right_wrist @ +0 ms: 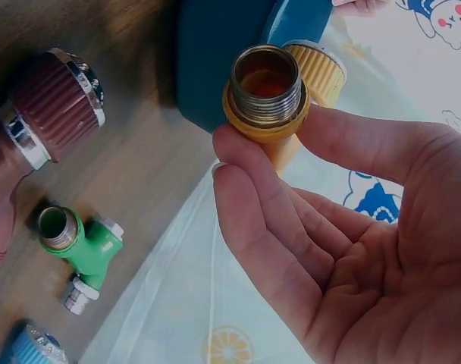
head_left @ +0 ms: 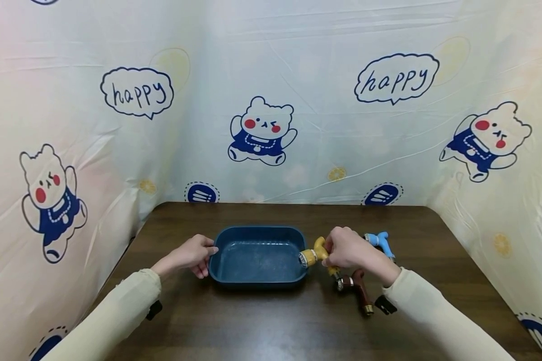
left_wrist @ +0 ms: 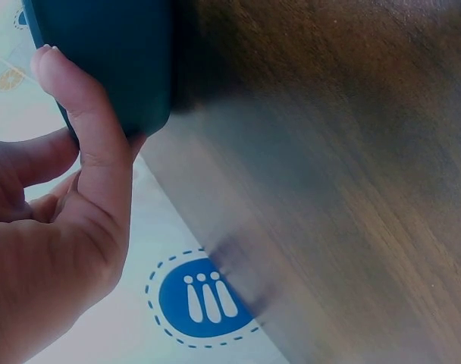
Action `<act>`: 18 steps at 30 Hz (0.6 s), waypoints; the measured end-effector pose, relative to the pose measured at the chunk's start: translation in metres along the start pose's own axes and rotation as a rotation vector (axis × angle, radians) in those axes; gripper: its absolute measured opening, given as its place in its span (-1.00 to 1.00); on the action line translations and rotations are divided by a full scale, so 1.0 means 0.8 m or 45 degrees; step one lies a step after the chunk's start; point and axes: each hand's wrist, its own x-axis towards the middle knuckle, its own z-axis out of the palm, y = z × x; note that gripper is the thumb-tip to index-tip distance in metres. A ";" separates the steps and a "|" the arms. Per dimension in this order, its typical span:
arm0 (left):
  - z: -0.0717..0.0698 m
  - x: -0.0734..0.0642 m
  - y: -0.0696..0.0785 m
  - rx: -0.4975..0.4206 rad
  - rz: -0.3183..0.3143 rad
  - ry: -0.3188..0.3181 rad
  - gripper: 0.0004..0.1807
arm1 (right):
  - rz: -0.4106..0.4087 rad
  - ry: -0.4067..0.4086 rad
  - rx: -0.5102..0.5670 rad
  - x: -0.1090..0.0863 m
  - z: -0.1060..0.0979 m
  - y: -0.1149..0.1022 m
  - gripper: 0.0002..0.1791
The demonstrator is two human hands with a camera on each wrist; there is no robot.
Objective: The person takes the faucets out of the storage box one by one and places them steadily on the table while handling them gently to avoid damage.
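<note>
My left hand (head_left: 191, 255) holds the left edge of a dark blue rectangular basin (head_left: 258, 284), thumb at the rim. In my right hand (head_left: 349, 249) a yellow tap (head_left: 313, 254) is pinched between thumb and fingers. Its ribbed knob overlaps the basin's right rim in the head view. In the right wrist view, the tap's threaded metal mouth faces the camera. The basin's inside shows bare. A brown tap (head_left: 360, 291) lies just below my right hand, and a blue tap (head_left: 381, 243) lies behind it.
A green valve (right_wrist: 90, 254) with a threaded mouth lies on the wooden table (head_left: 235, 326) between the brown and blue taps in the right wrist view; my right hand hides it in the head view. A printed curtain (head_left: 316, 150) surrounds the table's back and sides.
</note>
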 end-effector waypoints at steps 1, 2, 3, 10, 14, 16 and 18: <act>0.000 0.000 0.000 0.000 0.004 -0.002 -0.57 | -0.004 -0.002 0.002 -0.001 0.000 0.001 -0.84; 0.000 -0.001 0.000 0.000 0.008 -0.003 -0.58 | -0.011 -0.004 0.004 -0.001 0.000 0.002 -0.84; 0.001 -0.001 0.000 -0.003 0.010 -0.001 -0.58 | -0.018 -0.005 0.005 -0.001 0.000 0.003 -0.84; 0.004 -0.001 -0.004 -0.024 0.031 0.003 -0.61 | -0.023 0.006 -0.008 -0.003 0.000 0.009 -0.83; 0.005 -0.001 -0.004 -0.003 0.029 0.010 -0.62 | -0.011 0.013 -0.014 -0.009 0.002 0.013 -0.82; 0.005 -0.002 -0.002 0.009 0.027 0.017 -0.63 | 0.004 0.013 -0.013 -0.011 0.001 0.014 -0.82; 0.005 -0.002 0.000 0.020 0.023 0.023 -0.63 | 0.008 0.014 -0.008 -0.013 -0.001 0.015 -0.82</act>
